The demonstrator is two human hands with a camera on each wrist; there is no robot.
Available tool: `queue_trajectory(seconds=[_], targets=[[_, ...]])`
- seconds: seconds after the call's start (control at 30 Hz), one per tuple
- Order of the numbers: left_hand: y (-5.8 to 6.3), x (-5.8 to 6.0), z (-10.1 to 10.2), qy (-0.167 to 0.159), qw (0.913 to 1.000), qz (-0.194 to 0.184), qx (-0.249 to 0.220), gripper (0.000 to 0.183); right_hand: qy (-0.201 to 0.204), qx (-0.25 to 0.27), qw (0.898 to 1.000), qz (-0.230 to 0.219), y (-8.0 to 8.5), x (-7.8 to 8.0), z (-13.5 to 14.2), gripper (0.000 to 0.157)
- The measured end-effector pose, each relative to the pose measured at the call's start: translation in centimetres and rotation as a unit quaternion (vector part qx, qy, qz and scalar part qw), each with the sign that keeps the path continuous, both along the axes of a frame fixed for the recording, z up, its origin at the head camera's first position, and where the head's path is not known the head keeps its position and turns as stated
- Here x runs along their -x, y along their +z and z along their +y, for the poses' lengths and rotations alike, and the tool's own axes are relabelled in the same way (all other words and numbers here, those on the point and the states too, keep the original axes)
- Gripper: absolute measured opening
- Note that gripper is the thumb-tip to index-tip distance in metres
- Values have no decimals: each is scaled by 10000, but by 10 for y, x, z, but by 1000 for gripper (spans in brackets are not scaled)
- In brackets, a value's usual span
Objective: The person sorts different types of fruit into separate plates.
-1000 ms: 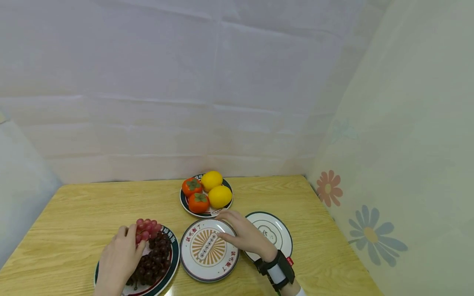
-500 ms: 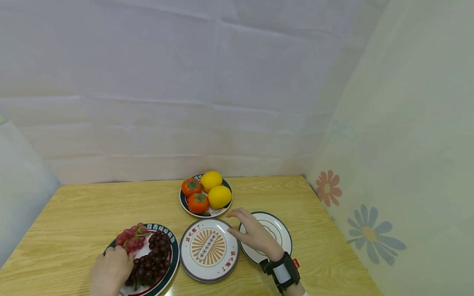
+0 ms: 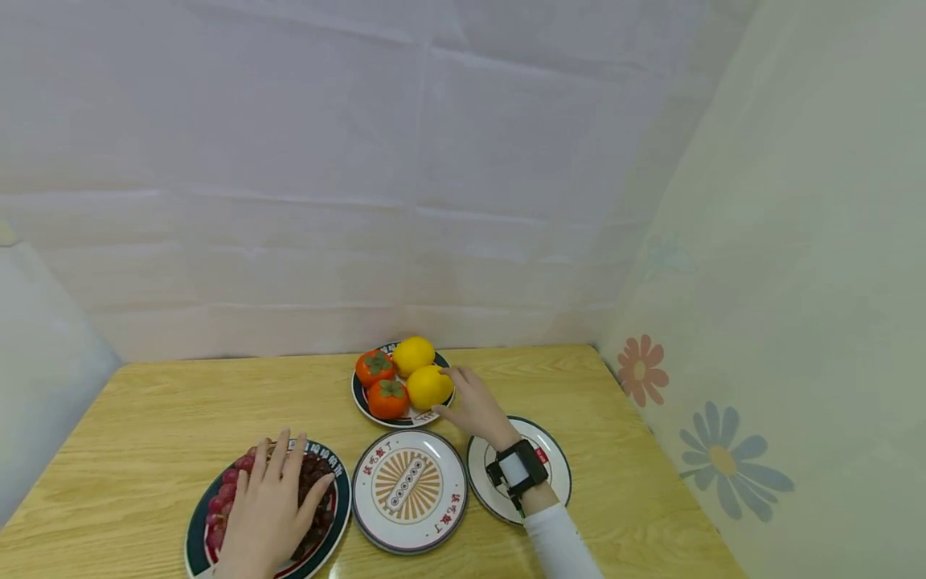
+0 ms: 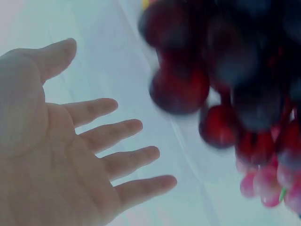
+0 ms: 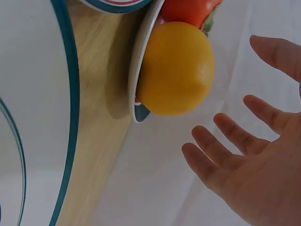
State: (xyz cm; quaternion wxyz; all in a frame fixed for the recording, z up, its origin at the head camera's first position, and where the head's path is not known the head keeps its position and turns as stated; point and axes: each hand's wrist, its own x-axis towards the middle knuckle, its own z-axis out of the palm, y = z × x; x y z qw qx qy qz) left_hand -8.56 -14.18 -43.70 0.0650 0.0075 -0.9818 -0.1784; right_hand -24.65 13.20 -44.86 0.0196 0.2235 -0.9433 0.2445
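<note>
My left hand (image 3: pixel 264 515) is spread with straight fingers over a plate of grapes, holding nothing. Red grapes (image 3: pixel 219 515) lie along the left of that dark-rimmed plate (image 3: pixel 194 535). Dark grapes (image 3: pixel 318 527), partly hidden by the hand, lie on its right; the left wrist view shows a gap between the fingers and the dark bunch (image 4: pixel 235 70). My right hand (image 3: pixel 477 410), fingers loosely apart, is beside the front lemon (image 3: pixel 428 388). In the right wrist view, space separates that hand from the lemon (image 5: pixel 176 70).
The lemon shares a back plate (image 3: pixel 359 402) with another lemon (image 3: pixel 413 355) and two persimmons (image 3: pixel 388 399). A white plate with an orange sunburst (image 3: pixel 441 515) stands in the middle. Another white plate with a green rim (image 3: pixel 557 458) is under the right forearm. A cloth wall backs the wooden table (image 3: pixel 181 402).
The left hand has put the red grapes down on the plate's left side, let go and moved right over the dark grapes. My right hand has moved forward from the white plates to the lemon.
</note>
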Motion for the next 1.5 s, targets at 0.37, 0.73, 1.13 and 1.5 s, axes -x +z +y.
queue_trajectory(seconds=[0.37, 0.73, 1.13, 1.5], targets=[[-4, 1, 17, -166, 9998, 119, 75, 65, -204, -198, 9993, -234, -35, 40, -19, 78], [-3, 4, 15, -176, 9998, -107, 70, 66, 142, -71, 9994, 300, -15, 5, -20, 76], [-1, 6, 14, -129, 9991, -406, 75, 65, 1726, -1092, 9789, -5, -18, -55, -33, 74], [-2, 6, 13, -143, 9991, -395, 23, 65, 1145, -535, 9919, -139, 11, -10, -26, 68]])
